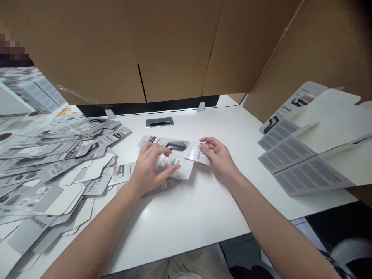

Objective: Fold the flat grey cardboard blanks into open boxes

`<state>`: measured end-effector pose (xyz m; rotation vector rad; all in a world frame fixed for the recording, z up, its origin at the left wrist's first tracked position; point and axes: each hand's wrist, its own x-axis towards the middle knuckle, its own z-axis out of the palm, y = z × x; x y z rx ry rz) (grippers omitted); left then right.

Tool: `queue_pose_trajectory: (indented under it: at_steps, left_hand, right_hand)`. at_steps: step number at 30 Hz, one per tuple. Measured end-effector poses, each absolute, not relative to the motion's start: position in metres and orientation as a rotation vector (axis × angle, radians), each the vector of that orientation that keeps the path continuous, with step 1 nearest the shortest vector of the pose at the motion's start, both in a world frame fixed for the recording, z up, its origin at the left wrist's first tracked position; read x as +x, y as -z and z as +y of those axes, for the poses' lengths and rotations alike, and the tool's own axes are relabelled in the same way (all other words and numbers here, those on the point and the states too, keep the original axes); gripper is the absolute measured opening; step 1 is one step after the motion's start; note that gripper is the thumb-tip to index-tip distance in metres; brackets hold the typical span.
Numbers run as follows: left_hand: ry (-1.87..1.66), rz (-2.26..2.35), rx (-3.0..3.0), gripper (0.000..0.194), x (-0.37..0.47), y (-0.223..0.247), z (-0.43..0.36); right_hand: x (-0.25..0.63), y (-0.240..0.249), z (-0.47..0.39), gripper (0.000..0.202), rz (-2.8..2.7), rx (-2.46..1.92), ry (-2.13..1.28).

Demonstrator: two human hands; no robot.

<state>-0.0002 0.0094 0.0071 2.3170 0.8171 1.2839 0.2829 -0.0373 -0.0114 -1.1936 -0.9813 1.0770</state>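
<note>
Two hands (149,166) (219,157), one half-open, on carton (185,164)

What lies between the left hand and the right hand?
In the head view, a printed flat carton bridges them: the left hand rests on its face and the right hand pinches its end flap.

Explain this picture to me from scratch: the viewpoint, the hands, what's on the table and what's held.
There is no machine here: these are a person's bare hands, seen by a camera worn on their head, looking forward and down. The left hand lies over a printed carton, fingers spread, while the right hand pinches its right end. On the white table, a loose pile of cartons spreads out at the left. More cartons stand at the right, near a cardboard wall.
</note>
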Motion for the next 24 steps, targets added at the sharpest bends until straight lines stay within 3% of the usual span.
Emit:
queue_pose_trajectory:
  at_steps: [5, 8, 11, 16, 24]
  left_hand:
    - [-0.827, 0.601, 2.355, 0.045, 0.009, 0.004, 0.0]
    - [-0.715, 0.687, 2.235, 0.041, 0.012, 0.01, 0.0]
    - [-0.74, 0.842, 1.929, 0.047, 0.013, 0.016, 0.004]
    - [-0.901, 0.745, 1.328, 0.089, 0.013, 0.031, 0.016]
    - [-0.904, 0.49, 1.094, 0.114, 0.005, 0.018, 0.018]
  right_hand:
    - [0.296, 0.011, -0.032, 0.061, -0.783, -1.128, -0.995]
    - [0.3, 0.013, -0.03, 0.061, -0.76, -1.107, -1.01]
    - [0.299, 0.013, -0.03, 0.062, -0.715, -1.064, -1.067]
    - [0.29, 0.007, -0.035, 0.06, -0.705, -1.009, -1.234]
    - [0.271, 0.009, -0.043, 0.066, -0.836, -1.026, -1.536]
